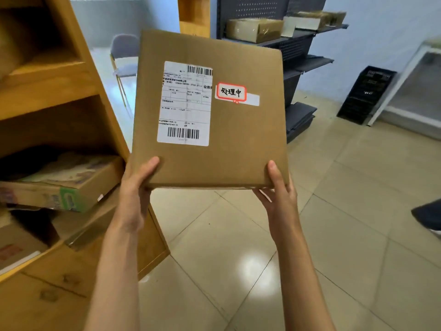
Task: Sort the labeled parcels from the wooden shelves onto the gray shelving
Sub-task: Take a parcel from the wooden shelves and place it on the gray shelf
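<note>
Both bare forearms reach forward; the left hand (137, 185) and right hand (280, 187) clasp the flat brown labelled cardboard parcel (210, 111) by its lower corners.

Floor (334, 223): glossy beige tiles with thin dark joints; a bright overhead-light reflection (253, 265) shows near centre.
Walls (386, 44): plain, pale blue-white.
Chair (125, 60): grey folding type, light metal frame, standing against the far wall.
Crates (367, 94): black, stacked on the floor at the right wall.
White-framed panel (405, 75): leaning just beside the crates.
</note>
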Demonstrator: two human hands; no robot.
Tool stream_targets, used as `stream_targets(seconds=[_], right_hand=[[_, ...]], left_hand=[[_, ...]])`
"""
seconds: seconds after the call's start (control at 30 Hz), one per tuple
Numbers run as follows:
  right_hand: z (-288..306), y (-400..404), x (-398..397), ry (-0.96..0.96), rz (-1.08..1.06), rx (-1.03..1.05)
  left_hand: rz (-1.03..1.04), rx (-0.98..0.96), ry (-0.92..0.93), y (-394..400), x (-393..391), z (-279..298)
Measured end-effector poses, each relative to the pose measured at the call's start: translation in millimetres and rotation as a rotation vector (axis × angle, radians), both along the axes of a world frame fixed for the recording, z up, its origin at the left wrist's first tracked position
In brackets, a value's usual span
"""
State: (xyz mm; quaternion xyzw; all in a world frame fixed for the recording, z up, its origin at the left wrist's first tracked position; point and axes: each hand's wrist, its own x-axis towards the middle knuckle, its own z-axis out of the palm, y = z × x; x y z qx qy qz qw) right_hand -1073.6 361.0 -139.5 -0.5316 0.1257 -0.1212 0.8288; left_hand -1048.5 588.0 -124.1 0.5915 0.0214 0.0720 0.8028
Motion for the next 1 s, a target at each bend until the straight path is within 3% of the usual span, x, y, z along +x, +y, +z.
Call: stream_targets(seconds=[0.5, 1.0], right_hand=[[-20, -144, 75, 0.027, -0.211, 0.022], [3, -298, 317, 0.009, -0.445, 0.034]], left_hand=[[-0.11, 0.012, -0.042, -154, 119, -21], [-0.321, 0.057, -0.139, -328, 399, 1]])
